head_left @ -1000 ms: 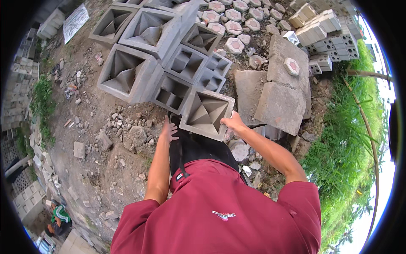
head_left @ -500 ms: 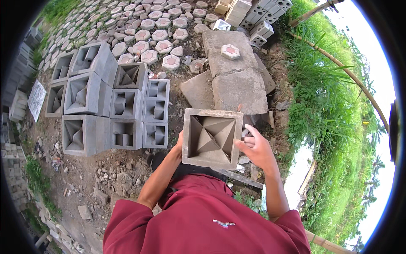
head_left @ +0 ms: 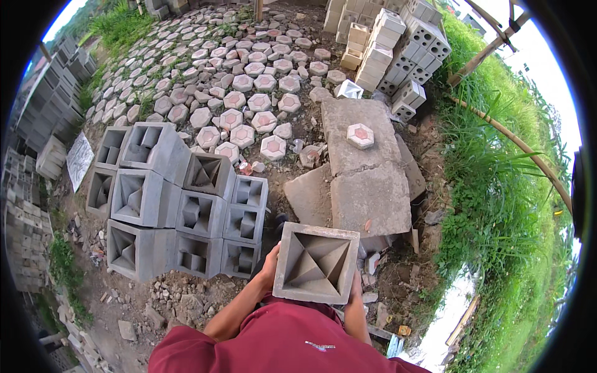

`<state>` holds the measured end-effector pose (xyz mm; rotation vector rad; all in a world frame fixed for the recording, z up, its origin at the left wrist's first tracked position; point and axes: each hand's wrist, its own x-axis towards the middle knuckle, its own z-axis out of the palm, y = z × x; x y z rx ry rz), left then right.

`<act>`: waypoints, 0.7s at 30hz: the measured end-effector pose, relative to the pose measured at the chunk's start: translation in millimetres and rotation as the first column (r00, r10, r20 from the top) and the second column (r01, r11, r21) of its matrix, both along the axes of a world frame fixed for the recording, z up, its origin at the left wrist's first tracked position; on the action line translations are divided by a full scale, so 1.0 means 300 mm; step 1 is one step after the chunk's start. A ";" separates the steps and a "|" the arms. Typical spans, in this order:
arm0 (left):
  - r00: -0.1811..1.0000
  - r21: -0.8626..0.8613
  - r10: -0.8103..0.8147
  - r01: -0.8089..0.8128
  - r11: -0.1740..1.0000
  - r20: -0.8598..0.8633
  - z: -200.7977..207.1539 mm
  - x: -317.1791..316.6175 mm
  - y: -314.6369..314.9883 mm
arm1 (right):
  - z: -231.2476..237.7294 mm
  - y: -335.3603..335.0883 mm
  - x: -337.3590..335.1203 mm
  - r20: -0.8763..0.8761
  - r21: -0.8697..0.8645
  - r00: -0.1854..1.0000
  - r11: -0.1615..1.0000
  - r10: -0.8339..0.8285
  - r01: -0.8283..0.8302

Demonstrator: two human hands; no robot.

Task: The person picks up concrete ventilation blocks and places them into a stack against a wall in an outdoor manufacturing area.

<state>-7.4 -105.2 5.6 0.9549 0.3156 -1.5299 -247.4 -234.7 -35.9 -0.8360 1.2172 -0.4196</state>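
Observation:
In front of my body I hold a square grey concrete breeze block (head_left: 317,266), its open face with slanted, crossing facets turned up toward me. My left hand (head_left: 268,267) grips its left side, the fingertips hidden behind the block. On the opposite side my right hand (head_left: 356,288) presses against the lower right edge, largely covered by the block. To the left stands a stack of similar breeze blocks (head_left: 163,202), set in columns with their patterned openings facing me. Just beyond the held block lies a cracked concrete slab (head_left: 372,196).
One hexagonal paver (head_left: 360,135) rests on the slab. Many more hexagonal pavers (head_left: 263,122) cover the ground ahead. Hollow blocks (head_left: 407,99) are piled at the far right. Rubble (head_left: 180,304) lies at lower left; tall grass (head_left: 491,205) and a bamboo pole (head_left: 516,133) border the right.
My right hand, which was apart with fingers spread, now holds the block's right side. The view has tilted up, so the block and stack appear lower in it.

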 end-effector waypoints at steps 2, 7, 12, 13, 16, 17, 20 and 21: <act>0.998 0.039 0.008 -0.010 0.999 0.057 0.008 0.076 -0.061 | -0.023 -0.107 0.084 -0.141 0.043 0.987 0.997 0.075 -0.070; 0.966 -0.149 0.172 -0.144 0.978 0.194 0.064 0.397 -0.340 | 0.122 -0.440 0.498 0.159 -0.066 0.979 0.991 0.125 -0.115; 0.931 -0.160 0.212 -0.171 0.972 0.296 0.106 0.621 -0.516 | 0.194 -0.656 0.758 0.222 -0.108 0.949 0.973 0.222 -0.203; 0.911 -0.200 0.249 -0.190 0.961 0.328 0.105 0.651 -0.545 | 0.190 -0.682 0.825 0.214 -0.130 0.963 0.982 0.166 -0.140; 0.950 -0.120 0.265 -0.247 0.962 0.166 0.054 0.717 -0.620 | 0.229 -0.784 0.895 0.117 -0.164 0.971 0.969 0.208 -0.188; 0.930 -0.094 0.327 -0.315 0.945 0.171 0.031 0.731 -0.665 | 0.251 -0.840 0.937 0.127 -0.208 0.955 0.949 0.268 -0.239; 0.860 -0.065 0.421 -0.421 0.905 0.288 -0.012 0.827 -0.816 | 0.318 -1.007 1.077 0.131 -0.191 0.944 0.942 0.303 -0.275; 0.858 -0.044 0.425 -0.432 0.901 0.289 -0.002 0.879 -0.875 | 0.340 -1.073 1.129 0.147 -0.274 0.930 0.917 0.337 -0.289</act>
